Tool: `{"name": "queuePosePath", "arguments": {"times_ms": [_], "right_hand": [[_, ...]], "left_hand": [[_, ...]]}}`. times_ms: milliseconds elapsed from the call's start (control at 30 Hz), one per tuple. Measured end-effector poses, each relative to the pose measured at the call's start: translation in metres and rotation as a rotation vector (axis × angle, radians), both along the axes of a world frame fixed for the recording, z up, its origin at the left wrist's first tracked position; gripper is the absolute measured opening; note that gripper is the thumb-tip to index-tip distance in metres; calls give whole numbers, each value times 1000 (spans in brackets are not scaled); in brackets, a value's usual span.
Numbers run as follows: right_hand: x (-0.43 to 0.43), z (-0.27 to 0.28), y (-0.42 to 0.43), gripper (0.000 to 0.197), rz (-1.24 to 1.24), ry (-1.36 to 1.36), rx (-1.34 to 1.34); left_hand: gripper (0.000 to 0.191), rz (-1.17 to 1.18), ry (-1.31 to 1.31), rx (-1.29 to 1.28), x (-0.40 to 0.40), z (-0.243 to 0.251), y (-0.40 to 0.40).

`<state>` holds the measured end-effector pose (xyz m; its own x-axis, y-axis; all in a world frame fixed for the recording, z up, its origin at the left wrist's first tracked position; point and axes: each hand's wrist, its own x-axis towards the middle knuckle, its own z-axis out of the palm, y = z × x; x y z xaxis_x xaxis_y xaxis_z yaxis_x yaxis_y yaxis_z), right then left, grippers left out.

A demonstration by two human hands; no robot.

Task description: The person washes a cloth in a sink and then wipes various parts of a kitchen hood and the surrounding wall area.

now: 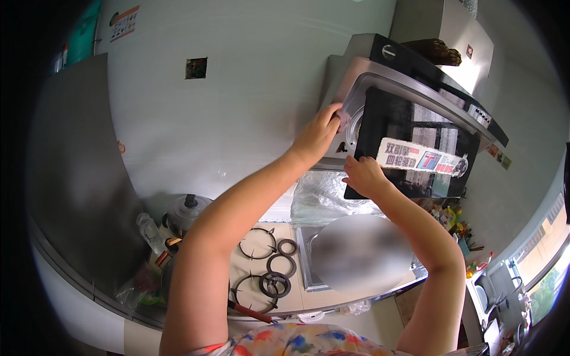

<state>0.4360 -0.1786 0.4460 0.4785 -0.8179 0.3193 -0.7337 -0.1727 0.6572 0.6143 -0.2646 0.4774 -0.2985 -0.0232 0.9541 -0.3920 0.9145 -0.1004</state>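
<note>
My left hand point(321, 129) is raised to the range hood point(360, 71) and grips a crumpled greyish-purple cloth point(343, 121) against the inner left side of its underside. A round metal opening shows just right of the cloth. The hood's black glossy panel point(392, 120) hangs tilted, with a sticker point(423, 158) bearing writing on it. At the panel's lower left edge is my right hand point(366, 174), its fingers curled over that edge; how firmly they hold it is hard to tell.
Below lie pan supports point(258, 243) and burner rings point(281, 265) on the counter, beside a gas hob point(307, 267) partly hidden by a blurred patch. A lidded pot point(189, 211) and a clear plastic bottle point(150, 231) stand left. Foil point(329, 191) covers the wall behind the hob.
</note>
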Motion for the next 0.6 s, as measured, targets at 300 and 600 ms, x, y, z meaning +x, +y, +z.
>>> {"name": "queuePosePath", "arguments": {"times_ms": [300, 600], "right_hand": [[3, 9, 11, 29, 84, 39, 44], [-5, 13, 17, 30, 120, 63, 85]], "left_hand": [[10, 262, -143, -766, -29, 75, -31], [24, 671, -500, -645, -53, -1, -87]]}}
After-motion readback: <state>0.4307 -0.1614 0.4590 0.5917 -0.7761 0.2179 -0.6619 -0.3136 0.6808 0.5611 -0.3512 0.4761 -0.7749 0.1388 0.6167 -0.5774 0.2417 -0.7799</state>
